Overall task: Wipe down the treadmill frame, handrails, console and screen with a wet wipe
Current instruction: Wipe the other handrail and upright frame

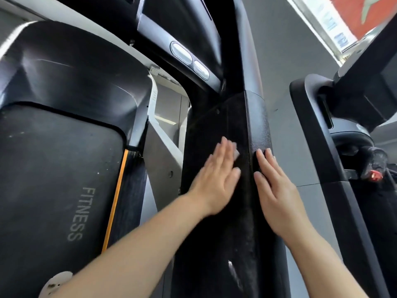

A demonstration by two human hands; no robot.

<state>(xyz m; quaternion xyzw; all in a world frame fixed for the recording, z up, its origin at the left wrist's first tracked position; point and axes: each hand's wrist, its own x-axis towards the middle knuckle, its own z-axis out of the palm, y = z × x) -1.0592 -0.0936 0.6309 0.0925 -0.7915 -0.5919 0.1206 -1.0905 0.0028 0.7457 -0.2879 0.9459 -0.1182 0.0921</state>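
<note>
Against the dark, rough-textured upright post of the treadmill frame [217, 190], both hands are laid flat in the head view. The left hand [217, 177] is spread with straight fingers on the broad black face of the post, and a small white wet wipe [235, 152] is pressed beneath its fingertips, only a pale corner being seen past the fingers on their right side. The hand is slightly blurred, so the exact outline of the wipe cannot be told. The right hand [277, 190] is set just beside it, across the vertical edge of the post, with straight fingers resting on the narrower speckled side face and nothing held. To the left, the black running belt [53, 179] printed with grey "FITNESS" lettering is seen, bordered by an orange stripe [115, 196]. Above the hands, a grey console underside with two oval silver buttons [189, 60] is visible. To the right stands a neighbouring black machine [318, 134], on which a small red clip [376, 174] is seen.
</note>
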